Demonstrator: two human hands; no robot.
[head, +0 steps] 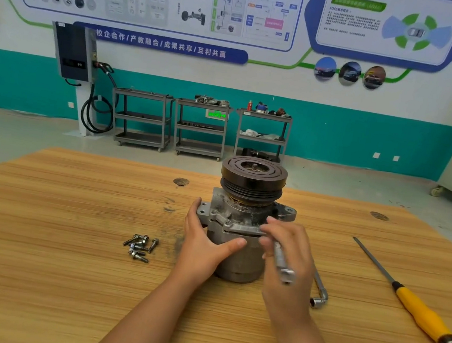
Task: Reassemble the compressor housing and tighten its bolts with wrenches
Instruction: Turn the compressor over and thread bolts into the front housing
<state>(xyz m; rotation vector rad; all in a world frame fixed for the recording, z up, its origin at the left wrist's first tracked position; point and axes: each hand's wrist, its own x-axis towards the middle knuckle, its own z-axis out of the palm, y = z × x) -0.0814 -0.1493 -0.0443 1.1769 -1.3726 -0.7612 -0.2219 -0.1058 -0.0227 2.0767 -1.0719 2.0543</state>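
Head view: a car air-conditioning compressor [241,219] stands upright on a wooden table [72,209], with its dark grooved pulley [252,180] on top and its grey housing below. The left hand [204,243] grips the compressor's left side. Its thumb lies across the front of the housing and its fingers wrap round behind the mounting flange. The right hand [291,253] is at the compressor's right front, with its fingers curled round a slim metal wrench [281,263]. The wrench is blurred. Its far end points in at the flange seam and its squared near end sticks out toward the camera. Whether the tip sits on a bolt cannot be told.

To the left of the compressor, apart from it, a small heap of loose bolts [140,247] lies on the table. Just right of the compressor, partly hidden behind the right hand, lies an L-shaped socket wrench [320,294]. Farther right lies a yellow-handled screwdriver [418,309] with its blade pointing away. Beyond the compressor, against the far wall, stand three grey shelf carts [200,128] and a wall-mounted charger [74,51] with a coiled cable.
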